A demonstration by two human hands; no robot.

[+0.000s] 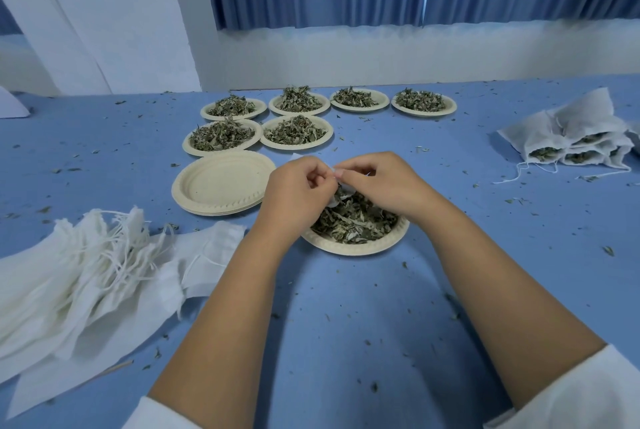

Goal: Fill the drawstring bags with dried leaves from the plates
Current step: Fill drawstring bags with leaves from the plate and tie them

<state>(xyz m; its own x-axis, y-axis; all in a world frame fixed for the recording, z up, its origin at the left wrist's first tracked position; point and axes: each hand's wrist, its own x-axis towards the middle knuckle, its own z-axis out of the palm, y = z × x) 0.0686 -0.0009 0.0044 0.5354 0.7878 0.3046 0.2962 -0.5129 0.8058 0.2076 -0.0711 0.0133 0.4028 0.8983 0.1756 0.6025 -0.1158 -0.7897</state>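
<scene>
- left hand (294, 186), right hand (384, 182): I had both pinching the drawstring bag (333, 201), apparently opening its mouth.
- bag held over the leaf plate (349, 249), middle of the table (346, 317): likely so spills fell back.

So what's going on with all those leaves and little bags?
A person is filling small cloth bags with dried leaves. The left hand and right hand both pinch a white bag just above a plate of leaves. Six more full plates sit behind it, next to a stack of empty plates. Empty bags lie piled on the left, filled bags on the right.
</scene>
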